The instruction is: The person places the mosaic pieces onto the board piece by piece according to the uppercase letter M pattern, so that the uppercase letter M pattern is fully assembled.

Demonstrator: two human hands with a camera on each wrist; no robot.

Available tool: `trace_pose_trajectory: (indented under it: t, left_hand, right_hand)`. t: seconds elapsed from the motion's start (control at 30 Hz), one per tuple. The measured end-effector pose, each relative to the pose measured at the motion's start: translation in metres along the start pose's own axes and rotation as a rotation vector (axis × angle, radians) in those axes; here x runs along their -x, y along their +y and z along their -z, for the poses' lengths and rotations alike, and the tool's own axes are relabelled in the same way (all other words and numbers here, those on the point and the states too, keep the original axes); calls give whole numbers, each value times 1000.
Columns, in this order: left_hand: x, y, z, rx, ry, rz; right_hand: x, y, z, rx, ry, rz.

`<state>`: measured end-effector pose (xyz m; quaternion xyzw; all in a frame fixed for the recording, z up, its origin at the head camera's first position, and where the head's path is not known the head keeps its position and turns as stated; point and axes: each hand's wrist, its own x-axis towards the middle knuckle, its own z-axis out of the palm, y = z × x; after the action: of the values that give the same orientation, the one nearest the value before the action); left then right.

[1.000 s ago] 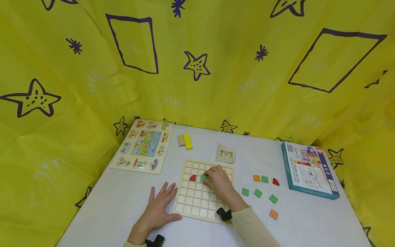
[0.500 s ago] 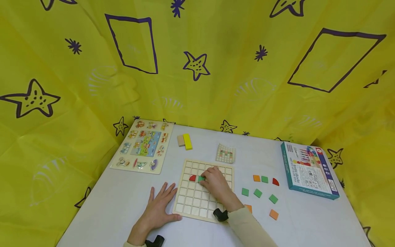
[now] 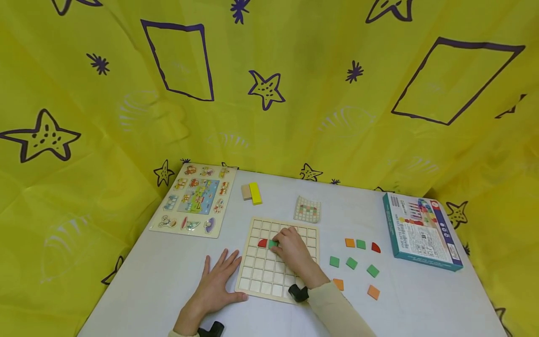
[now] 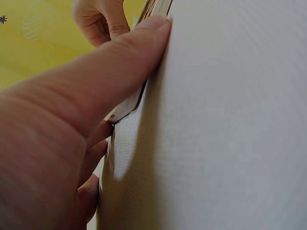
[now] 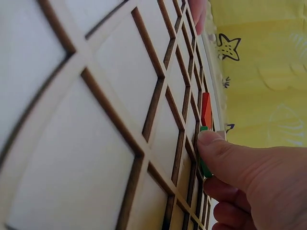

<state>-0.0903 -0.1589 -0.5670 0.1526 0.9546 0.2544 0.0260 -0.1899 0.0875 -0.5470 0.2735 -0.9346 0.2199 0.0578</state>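
Note:
My right hand [image 3: 294, 250] pinches a green square tile [image 3: 273, 244] over the wooden grid board [image 3: 263, 274]. Just left of that tile, a red quarter-circle tile [image 3: 262, 243] sits in a cell of the board. In the right wrist view, thumb and fingers hold the green tile [image 5: 205, 165] on edge beside the red tile [image 5: 206, 108]. Flat on the table with fingers spread, my left hand [image 3: 214, 285] rests at the board's lower left corner. Its thumb [image 4: 129, 57] touches the board's edge in the left wrist view.
Several green, orange and red tiles, such as a green one [image 3: 351, 263], lie right of the board. Behind it is a pattern card [image 3: 307, 209]. A picture puzzle [image 3: 193, 201] and two blocks [image 3: 255, 193] stand back left; a box [image 3: 423, 234] lies far right.
My right hand has shifted slightly left, bringing the green tile beside the red one. The left hand has stayed in place.

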Motion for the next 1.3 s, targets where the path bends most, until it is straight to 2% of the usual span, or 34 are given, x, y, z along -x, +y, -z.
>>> trace_pose_trajectory:
  t: [0.87,1.17,1.3]
  left_hand:
    - [0,1,0,0,-8,17]
    - [1,1,0,-4,-5,9]
    - [1,0,0,-2,5,0]
  right_hand:
    - [0,-2,0,45,4,2]
    - [4,1,4,6,-15,-29]
    - [6,3,8,-17,3,-36]
